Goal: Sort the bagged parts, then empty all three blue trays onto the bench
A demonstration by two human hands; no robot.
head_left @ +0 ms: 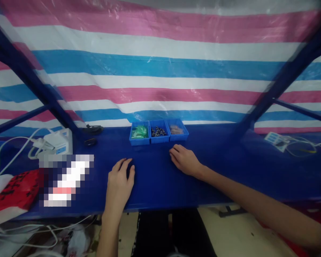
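My left hand [120,184] rests on the blue tabletop [149,189], thumb and fingers apart and nothing in it. Farther forward and to the right, my right hand [186,160] lies on the table with its fingers loosely bent; I see nothing held there. Three small blue bins stand side by side beyond both hands. Green pieces [139,131] fill the left bin [139,142]. In the middle bin [159,140] are small dark parts [158,131] with shiny bits. The right bin [179,137], closest to my right hand, contains pale brownish pieces [176,129]. Neither hand touches a bin.
A white power strip [65,141] with cables sits at the left, near a black oval object [90,142]. A red and white bag [21,191] lies at the left edge, beside a pixelated patch. Another white device [276,141] with cables is at right. Blue frame posts flank a striped sheet [160,67].
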